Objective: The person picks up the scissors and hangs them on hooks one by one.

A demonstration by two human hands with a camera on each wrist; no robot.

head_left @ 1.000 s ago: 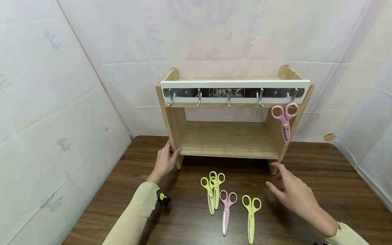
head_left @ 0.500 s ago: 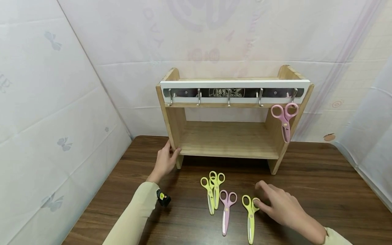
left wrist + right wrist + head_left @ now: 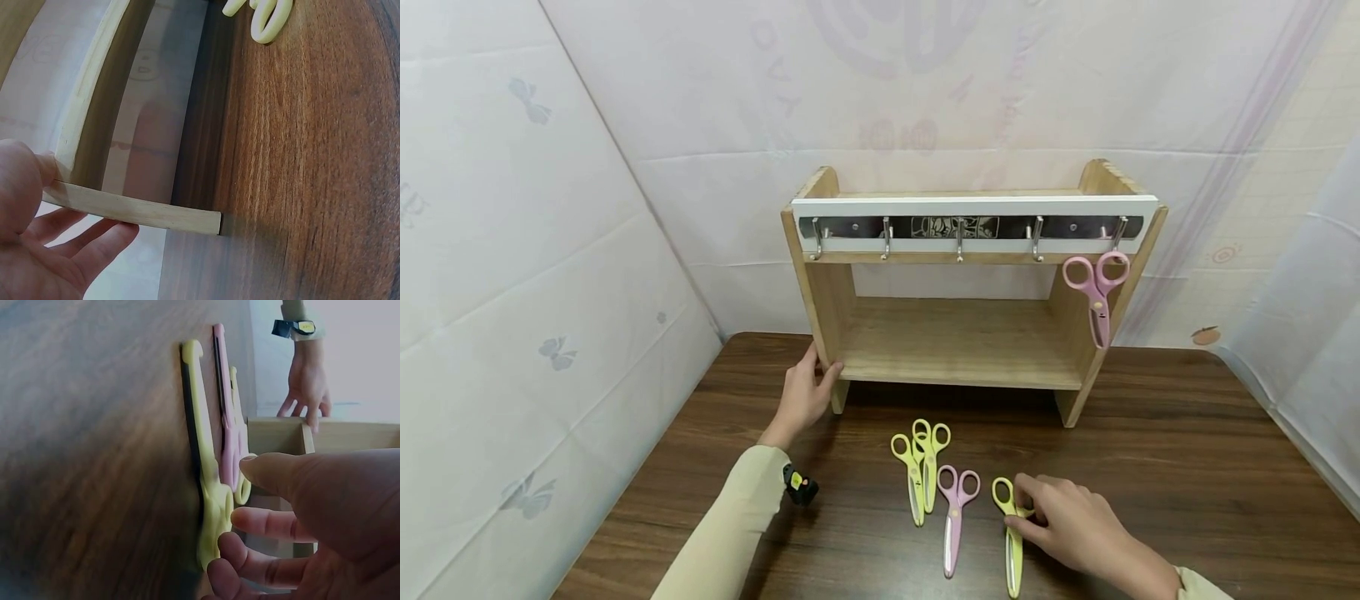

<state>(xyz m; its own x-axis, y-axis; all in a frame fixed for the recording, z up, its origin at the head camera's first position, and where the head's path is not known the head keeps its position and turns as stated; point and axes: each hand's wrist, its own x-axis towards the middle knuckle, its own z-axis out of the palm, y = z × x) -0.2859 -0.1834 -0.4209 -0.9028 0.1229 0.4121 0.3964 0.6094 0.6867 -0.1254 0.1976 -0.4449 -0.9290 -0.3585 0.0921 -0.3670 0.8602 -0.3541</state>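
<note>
And across comes the right hand (image 3: 1063, 517): it has left the shelf unit's right foot and moved left and nearer, down to the rightmost yellow scissors (image 3: 1014, 554), while the left hand has stayed put. Its fingers are bent over the right-hand handle loop, yet the grip is still parted, thumb and fingers apart; whether they touch the plastic, I cannot tell. Those scissors lie on the near part of the brown wood-grain desk (image 3: 1225, 433), handles far, blade near. Over on the left, the left hand (image 3: 802, 396) has a firm grip on the wooden shelf unit (image 3: 955, 333), thumb and fingers either side of its left panel. Just left of the yellow scissors lie the pink scissors (image 3: 953, 525), and farther left two more yellow scissors (image 3: 915, 483) overlap at the handles. Up on the unit's front, the white hook rail (image 3: 865, 203) carries five metal hooks, and the hanging pink scissors (image 3: 1098, 304) dangle from the rightmost, blade down.
</note>
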